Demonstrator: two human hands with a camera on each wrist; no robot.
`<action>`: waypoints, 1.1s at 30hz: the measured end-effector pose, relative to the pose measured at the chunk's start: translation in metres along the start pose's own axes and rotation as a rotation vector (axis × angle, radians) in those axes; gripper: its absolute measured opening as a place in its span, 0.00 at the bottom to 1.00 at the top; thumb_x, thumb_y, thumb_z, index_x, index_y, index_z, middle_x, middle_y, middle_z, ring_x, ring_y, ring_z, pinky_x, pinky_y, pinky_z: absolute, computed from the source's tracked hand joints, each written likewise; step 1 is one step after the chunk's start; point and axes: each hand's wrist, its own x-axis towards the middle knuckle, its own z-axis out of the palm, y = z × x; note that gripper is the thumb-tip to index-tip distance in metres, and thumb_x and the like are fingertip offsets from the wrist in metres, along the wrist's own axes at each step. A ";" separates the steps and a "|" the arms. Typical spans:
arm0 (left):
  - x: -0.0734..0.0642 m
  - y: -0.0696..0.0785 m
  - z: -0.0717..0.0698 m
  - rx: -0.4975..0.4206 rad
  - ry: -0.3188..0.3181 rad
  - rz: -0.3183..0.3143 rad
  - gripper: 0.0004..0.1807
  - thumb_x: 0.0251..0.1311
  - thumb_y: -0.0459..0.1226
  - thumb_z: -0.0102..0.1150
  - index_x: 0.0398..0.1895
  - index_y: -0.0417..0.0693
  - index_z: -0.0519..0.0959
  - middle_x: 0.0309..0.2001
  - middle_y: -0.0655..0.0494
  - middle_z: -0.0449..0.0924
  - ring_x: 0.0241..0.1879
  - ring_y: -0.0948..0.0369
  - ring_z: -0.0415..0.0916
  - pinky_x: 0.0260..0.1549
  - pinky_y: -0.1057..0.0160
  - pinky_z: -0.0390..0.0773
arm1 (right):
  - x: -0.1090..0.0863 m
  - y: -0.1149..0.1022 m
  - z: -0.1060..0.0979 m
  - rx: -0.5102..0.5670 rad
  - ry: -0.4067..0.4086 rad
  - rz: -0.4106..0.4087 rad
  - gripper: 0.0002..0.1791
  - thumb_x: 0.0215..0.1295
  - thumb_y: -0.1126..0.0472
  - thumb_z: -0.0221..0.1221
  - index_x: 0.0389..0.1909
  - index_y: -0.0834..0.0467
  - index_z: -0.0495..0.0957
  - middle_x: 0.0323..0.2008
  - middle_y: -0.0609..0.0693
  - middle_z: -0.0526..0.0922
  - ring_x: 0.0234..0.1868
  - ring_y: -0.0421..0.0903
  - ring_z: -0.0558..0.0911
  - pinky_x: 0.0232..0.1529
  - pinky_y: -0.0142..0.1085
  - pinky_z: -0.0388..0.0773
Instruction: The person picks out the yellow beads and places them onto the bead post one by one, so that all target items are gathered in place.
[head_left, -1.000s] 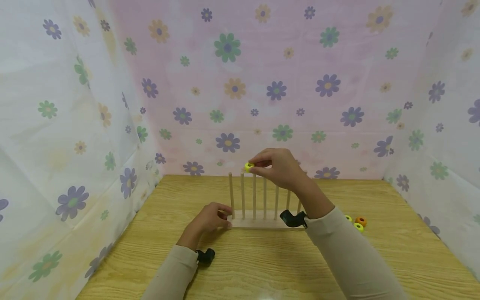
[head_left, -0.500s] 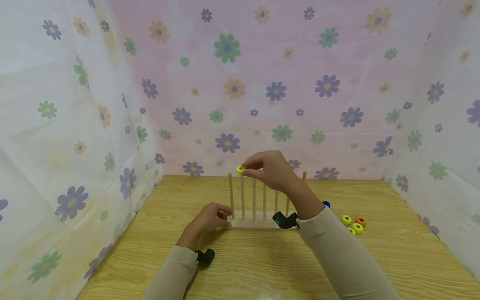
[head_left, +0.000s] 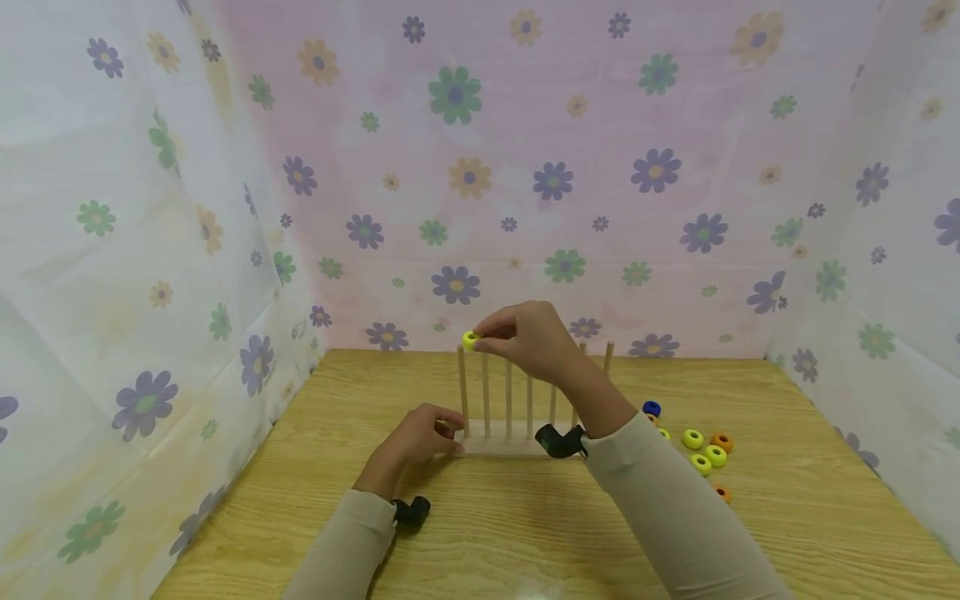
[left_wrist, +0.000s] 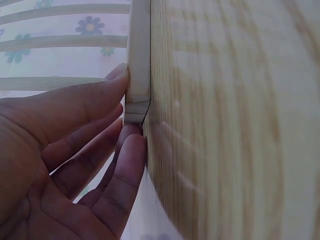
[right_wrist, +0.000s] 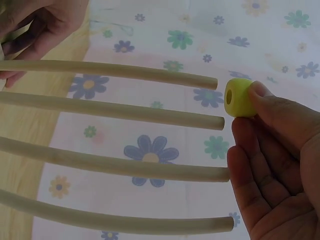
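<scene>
Bead, round and yellow, is pinched by the right hand, the left hand gripping a wooden base.

The yellow bead is showing a smooth, plastic-looking surface, the pegs and base are presenting smooth, matt wood, the wood-grained tabletop is reflecting light with a glossy sheen, the backdrop is hanging like creased cloth, and the sleeves are looking like matt fabric.

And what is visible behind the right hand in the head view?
Behind the right hand, wooden pegs rise from their base, with flowered backdrop beyond. The hand hides some peg tops.
</scene>
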 end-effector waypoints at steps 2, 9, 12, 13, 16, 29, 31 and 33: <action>0.001 0.000 0.000 -0.001 -0.002 0.006 0.24 0.56 0.36 0.78 0.58 0.52 0.86 0.54 0.53 0.85 0.52 0.56 0.82 0.48 0.53 0.84 | 0.001 0.000 0.001 0.008 -0.004 0.007 0.08 0.65 0.54 0.72 0.42 0.51 0.92 0.39 0.44 0.91 0.36 0.36 0.88 0.38 0.34 0.85; 0.002 0.002 0.000 0.000 -0.005 0.012 0.24 0.56 0.36 0.78 0.58 0.51 0.86 0.55 0.52 0.85 0.52 0.55 0.83 0.48 0.53 0.84 | 0.003 -0.002 0.005 0.006 -0.008 0.004 0.08 0.64 0.55 0.72 0.43 0.52 0.91 0.39 0.45 0.91 0.36 0.37 0.88 0.39 0.33 0.85; 0.001 0.003 0.000 0.000 -0.006 0.008 0.24 0.56 0.36 0.78 0.57 0.51 0.86 0.54 0.52 0.86 0.51 0.56 0.83 0.47 0.54 0.84 | 0.003 -0.002 0.007 0.023 -0.015 0.009 0.08 0.64 0.56 0.72 0.43 0.53 0.92 0.39 0.46 0.92 0.37 0.37 0.88 0.39 0.32 0.85; 0.001 0.002 0.000 0.001 -0.006 0.007 0.24 0.56 0.36 0.78 0.57 0.51 0.86 0.54 0.52 0.86 0.51 0.56 0.83 0.47 0.54 0.84 | 0.003 -0.002 0.007 0.029 -0.017 0.010 0.09 0.64 0.56 0.72 0.43 0.53 0.91 0.40 0.46 0.92 0.37 0.37 0.88 0.39 0.32 0.85; 0.001 0.002 0.000 0.000 -0.006 0.000 0.24 0.56 0.36 0.78 0.57 0.51 0.86 0.54 0.53 0.86 0.51 0.56 0.83 0.46 0.54 0.84 | 0.005 -0.003 0.009 0.038 -0.019 0.007 0.09 0.65 0.57 0.72 0.43 0.54 0.91 0.40 0.47 0.92 0.37 0.38 0.89 0.39 0.32 0.85; 0.001 -0.002 0.002 -0.001 -0.002 0.000 0.24 0.56 0.37 0.79 0.57 0.51 0.86 0.54 0.51 0.86 0.53 0.53 0.83 0.47 0.53 0.85 | 0.008 -0.002 0.015 0.071 -0.020 0.020 0.09 0.65 0.56 0.72 0.43 0.54 0.91 0.39 0.47 0.92 0.36 0.37 0.89 0.39 0.32 0.85; 0.001 -0.002 0.002 0.002 -0.001 0.000 0.23 0.56 0.37 0.78 0.57 0.51 0.86 0.53 0.51 0.86 0.53 0.53 0.83 0.46 0.53 0.85 | 0.009 -0.002 0.015 0.074 -0.019 0.018 0.09 0.65 0.56 0.72 0.43 0.54 0.91 0.39 0.46 0.92 0.37 0.37 0.89 0.39 0.32 0.85; 0.002 -0.002 0.001 0.005 0.002 -0.002 0.23 0.56 0.36 0.78 0.57 0.52 0.86 0.53 0.51 0.86 0.53 0.53 0.83 0.46 0.53 0.85 | 0.009 -0.003 0.015 0.072 -0.017 0.017 0.09 0.65 0.56 0.72 0.43 0.54 0.91 0.39 0.46 0.91 0.37 0.37 0.89 0.39 0.32 0.85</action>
